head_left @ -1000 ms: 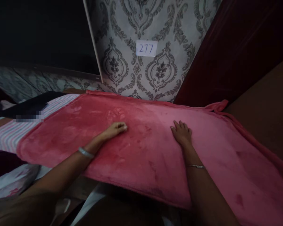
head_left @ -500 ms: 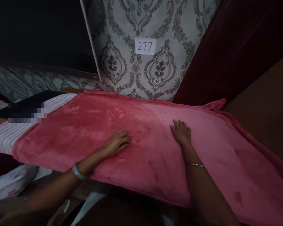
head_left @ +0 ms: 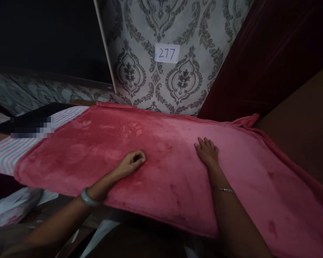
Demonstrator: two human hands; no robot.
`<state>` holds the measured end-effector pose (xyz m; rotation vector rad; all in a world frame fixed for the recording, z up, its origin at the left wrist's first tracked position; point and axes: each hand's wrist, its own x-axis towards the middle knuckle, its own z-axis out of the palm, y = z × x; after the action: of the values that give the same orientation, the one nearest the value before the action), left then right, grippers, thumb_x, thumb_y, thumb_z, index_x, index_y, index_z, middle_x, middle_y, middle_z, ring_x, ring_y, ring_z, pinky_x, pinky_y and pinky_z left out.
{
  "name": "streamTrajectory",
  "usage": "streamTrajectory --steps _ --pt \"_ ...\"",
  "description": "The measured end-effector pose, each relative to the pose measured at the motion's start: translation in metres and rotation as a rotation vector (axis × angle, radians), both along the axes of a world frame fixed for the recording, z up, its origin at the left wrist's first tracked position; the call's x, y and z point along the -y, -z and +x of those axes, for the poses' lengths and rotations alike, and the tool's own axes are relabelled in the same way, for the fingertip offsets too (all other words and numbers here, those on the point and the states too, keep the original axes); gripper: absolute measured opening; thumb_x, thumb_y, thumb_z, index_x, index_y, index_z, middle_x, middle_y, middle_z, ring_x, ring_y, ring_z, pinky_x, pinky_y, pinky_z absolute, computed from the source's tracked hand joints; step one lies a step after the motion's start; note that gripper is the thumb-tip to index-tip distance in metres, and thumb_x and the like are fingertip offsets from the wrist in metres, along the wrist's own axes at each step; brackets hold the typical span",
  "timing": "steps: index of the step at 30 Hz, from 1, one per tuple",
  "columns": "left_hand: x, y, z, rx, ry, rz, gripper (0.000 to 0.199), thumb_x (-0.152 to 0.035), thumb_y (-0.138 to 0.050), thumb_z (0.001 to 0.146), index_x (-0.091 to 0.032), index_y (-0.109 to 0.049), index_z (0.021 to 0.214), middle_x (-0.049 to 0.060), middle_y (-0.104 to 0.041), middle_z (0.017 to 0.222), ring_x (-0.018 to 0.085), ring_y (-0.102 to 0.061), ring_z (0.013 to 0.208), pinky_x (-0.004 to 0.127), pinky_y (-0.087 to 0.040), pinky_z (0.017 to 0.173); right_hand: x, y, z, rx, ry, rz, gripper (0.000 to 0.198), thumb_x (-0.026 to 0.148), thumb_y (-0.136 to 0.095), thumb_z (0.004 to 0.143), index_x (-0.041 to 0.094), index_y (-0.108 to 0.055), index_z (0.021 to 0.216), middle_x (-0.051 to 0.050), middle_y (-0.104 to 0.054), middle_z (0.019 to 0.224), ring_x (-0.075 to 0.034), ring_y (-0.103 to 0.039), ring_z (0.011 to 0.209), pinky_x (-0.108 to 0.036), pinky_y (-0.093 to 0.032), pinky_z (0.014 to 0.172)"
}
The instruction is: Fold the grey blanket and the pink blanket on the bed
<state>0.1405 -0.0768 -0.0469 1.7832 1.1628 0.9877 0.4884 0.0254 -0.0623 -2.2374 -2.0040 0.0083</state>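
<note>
A fuzzy pink-red blanket (head_left: 161, 186) lies spread over the table, its pile darker on the left and paler on the right. My left hand (head_left: 131, 163), with a pale bangle at its wrist, is over the blanket's middle. Its thumb and fingertips meet in a loose pinch; whatever is between the tips, if anything, is too small to make out. Flat on the paler part rests my right hand (head_left: 207, 152), fingers stretched out and slightly spread. A thin metal bracelet circles that wrist.
Striped cloth (head_left: 8, 152) shows beyond the blanket's left end, with a black object (head_left: 40, 111) on it. A television (head_left: 48, 39) and a paper marked 277 (head_left: 167, 53) are at the wall. A dark red panel (head_left: 255, 61) stands behind right.
My left hand has turned so that its thumb side faces up, and its curled fingers have come together with the thumb. My right hand has stayed on the same spot of the blanket.
</note>
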Motion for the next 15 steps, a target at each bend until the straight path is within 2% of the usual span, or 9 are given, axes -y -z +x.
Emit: streamTrajectory --steps 15 --pt "0.0012 -0.0021 0.0014 0.05 -0.063 -0.045 0.031 -0.048 -0.057 0.083 -0.018 -0.052 0.076 -0.001 -0.052 0.073 0.012 -0.046 0.07 0.026 -0.04 0.068 -0.0022 0.0041 0.002 -0.005 -0.009 0.014 0.057 0.045 -0.023 0.101 0.025 -0.037 0.153 -0.01 -0.032 0.159 -0.03 -0.027 0.145 -0.052 -0.025 0.113"
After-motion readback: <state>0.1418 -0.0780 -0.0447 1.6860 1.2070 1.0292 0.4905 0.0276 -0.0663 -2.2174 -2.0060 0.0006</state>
